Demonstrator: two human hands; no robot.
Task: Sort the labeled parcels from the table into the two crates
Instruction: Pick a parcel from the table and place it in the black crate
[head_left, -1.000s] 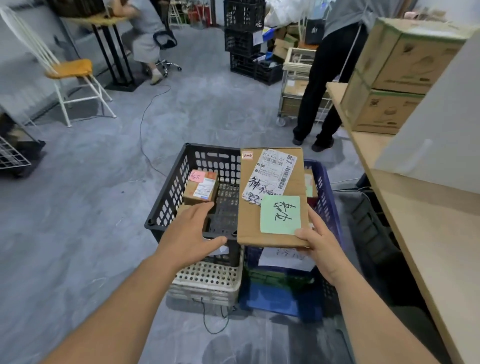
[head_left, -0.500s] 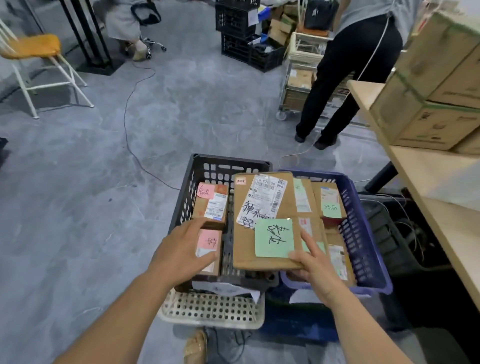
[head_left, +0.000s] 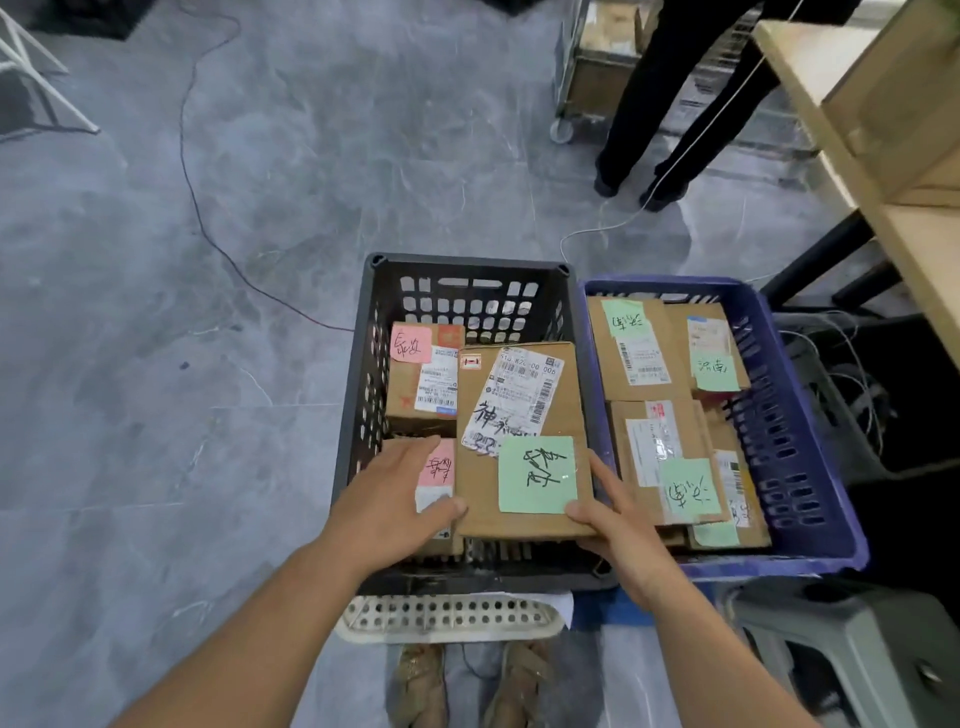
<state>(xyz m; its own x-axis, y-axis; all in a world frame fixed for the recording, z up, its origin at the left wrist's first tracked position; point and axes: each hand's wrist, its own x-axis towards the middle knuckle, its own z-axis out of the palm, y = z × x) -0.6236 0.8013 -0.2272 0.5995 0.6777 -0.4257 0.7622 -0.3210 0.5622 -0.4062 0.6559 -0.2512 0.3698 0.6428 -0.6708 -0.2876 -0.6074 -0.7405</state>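
A flat brown parcel (head_left: 480, 415) with a green note and a white shipping label hangs over the black crate (head_left: 363, 395). My right hand (head_left: 618, 525) grips its near right corner, and my left hand (head_left: 395, 504) touches its near left edge with the thumb against it. Under and left of it in the black crate lie two parcels with pink notes (head_left: 410, 345). The blue crate (head_left: 795, 415) to the right holds several parcels with green notes (head_left: 623, 318).
The wooden table (head_left: 821, 104) with cardboard boxes runs along the right edge. A person's dark legs (head_left: 670, 93) stand beyond the crates beside a wheeled cart (head_left: 587, 78). Cables cross the grey floor. A grey stool (head_left: 857, 649) sits near right.
The camera tilted down toward the crates. The green-noted parcel came lower over the black crate, and my left hand closed in on its left edge.
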